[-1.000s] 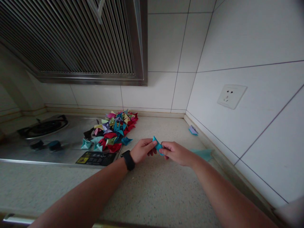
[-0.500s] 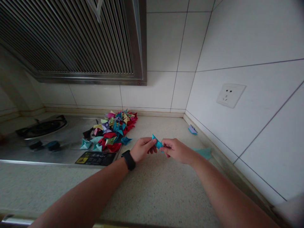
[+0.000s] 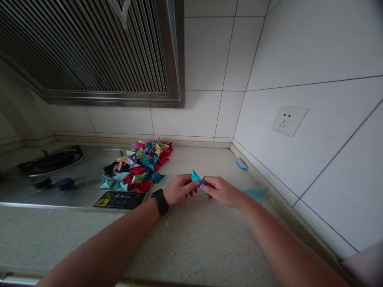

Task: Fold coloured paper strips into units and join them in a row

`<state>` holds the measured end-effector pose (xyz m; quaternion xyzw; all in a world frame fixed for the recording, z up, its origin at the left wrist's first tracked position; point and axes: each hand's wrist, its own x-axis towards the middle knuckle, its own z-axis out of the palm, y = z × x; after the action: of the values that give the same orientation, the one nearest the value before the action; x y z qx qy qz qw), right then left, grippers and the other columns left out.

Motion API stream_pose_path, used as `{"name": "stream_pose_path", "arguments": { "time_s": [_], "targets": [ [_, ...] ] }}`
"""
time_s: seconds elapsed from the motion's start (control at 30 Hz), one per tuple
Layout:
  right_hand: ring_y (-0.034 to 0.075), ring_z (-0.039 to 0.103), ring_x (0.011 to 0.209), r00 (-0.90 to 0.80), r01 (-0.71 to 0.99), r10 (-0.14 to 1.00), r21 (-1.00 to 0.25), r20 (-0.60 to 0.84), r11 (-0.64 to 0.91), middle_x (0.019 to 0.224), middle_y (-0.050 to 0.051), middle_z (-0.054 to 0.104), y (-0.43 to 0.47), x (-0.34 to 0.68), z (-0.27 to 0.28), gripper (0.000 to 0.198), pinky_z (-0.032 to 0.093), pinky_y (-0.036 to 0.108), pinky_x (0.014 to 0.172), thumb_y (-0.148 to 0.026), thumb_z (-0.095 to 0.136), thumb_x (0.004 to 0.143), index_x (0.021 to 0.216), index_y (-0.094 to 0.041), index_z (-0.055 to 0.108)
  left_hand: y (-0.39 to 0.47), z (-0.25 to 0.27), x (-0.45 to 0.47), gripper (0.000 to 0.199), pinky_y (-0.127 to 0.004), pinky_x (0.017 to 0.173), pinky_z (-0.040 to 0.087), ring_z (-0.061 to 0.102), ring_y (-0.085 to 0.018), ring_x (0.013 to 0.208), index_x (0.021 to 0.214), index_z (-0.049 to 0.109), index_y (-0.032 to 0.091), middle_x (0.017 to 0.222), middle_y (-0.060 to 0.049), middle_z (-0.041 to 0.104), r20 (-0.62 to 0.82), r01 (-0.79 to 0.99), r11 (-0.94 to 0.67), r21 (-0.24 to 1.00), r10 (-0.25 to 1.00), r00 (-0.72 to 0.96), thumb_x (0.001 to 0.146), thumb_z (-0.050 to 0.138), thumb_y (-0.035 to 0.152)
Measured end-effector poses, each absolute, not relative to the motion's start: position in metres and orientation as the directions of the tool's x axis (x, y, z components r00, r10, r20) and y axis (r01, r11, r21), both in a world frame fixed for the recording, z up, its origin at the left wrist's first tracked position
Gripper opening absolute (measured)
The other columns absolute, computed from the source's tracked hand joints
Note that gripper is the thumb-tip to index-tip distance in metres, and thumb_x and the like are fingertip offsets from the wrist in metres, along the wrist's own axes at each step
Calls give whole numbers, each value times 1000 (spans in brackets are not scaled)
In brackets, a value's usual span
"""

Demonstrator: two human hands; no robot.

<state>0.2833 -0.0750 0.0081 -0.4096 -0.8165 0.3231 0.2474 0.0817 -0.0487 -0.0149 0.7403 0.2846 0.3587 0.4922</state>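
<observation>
A small blue folded paper piece [image 3: 195,177] is held above the counter between both hands. My left hand [image 3: 180,189] pinches it from the left, thumb across its front. From the right, my right hand [image 3: 218,189] grips its lower end between thumb and fingers. One pointed corner sticks up above the fingers; the rest is partly covered. To the left lies a pile of folded paper pieces [image 3: 139,161] in red, blue, yellow, green and purple. A sheet of pale teal paper [image 3: 254,193] lies beyond my right wrist, partly hidden by it.
A gas stove [image 3: 86,167] with a black burner [image 3: 52,161] and knobs is at left, partly under the paper pile. The range hood [image 3: 113,99] hangs above it. A small purple and blue paper item [image 3: 242,164] rests near the right wall, below a socket [image 3: 289,120].
My left thumb has slid right across the blue paper, and my right fingers have closed in nearer to it. Less of the paper shows now.
</observation>
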Motion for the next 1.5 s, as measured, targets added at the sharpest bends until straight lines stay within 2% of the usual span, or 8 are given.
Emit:
{"name": "stream_pose_path", "arguments": {
  "time_s": [0.2,0.37,0.7,0.87,1.17,1.27,1.37,1.5],
  "targets": [
    [10,51,59,-551,527,827,-722,111,448,65,-1,56,-74,283,7,24,36,21,55,-36,46,92,84,-17,58,-49,-15,81,36,-17,46,40,52,-8,55,88,59,12,69,0,56,250,88,-366,927,774,582,86,54,47],
    [10,49,57,-587,556,803,-668,106,495,65,-2,55,-76,283,7,23,34,21,55,-34,45,93,93,-18,62,-48,-17,80,32,-18,51,42,53,-9,61,91,60,13,74,-2,60,280,127,-420,899,772,571,83,60,44],
    [10,51,57,-585,665,801,-490,129,564,62,-1,58,-70,289,7,24,32,21,55,-35,50,91,78,-17,59,-41,-17,78,26,-18,50,42,52,-7,55,86,65,13,67,0,60,277,118,-401,908,788,549,77,69,37],
    [9,50,55,-590,655,800,-515,108,553,60,-2,58,-72,288,10,23,32,21,54,-32,49,90,75,-17,58,-41,-21,79,30,-17,44,41,50,-6,47,82,60,12,63,2,58,273,15,-345,938,768,580,76,69,40],
    [9,44,51,-607,612,788,-572,105,547,55,-3,51,-77,288,15,24,27,22,51,-30,47,90,74,-17,59,-46,-16,79,30,-16,37,38,49,-6,40,81,56,14,58,3,55,249,36,-340,940,753,609,79,66,42],
    [9,42,53,-586,619,797,-554,146,557,55,-4,49,-74,289,14,26,26,22,51,-33,49,90,72,-17,59,-47,-14,77,32,-17,42,42,54,-7,43,82,57,13,59,1,59,220,66,-320,945,774,594,78,67,42],
    [9,47,56,-546,614,813,-564,202,552,61,-2,55,-70,292,11,27,30,22,53,-34,51,89,71,-16,61,-45,-12,74,32,-19,48,46,60,-10,52,86,61,11,61,-3,64,214,82,-321,944,780,588,79,66,42],
    [12,57,62,-484,564,846,-659,224,497,70,1,65,-67,295,8,22,39,23,58,-35,54,88,82,-17,65,-42,-12,71,36,-21,50,47,65,-14,63,98,65,10,75,-9,70,227,78,-342,936,761,608,84,59,43]
  ]
}}
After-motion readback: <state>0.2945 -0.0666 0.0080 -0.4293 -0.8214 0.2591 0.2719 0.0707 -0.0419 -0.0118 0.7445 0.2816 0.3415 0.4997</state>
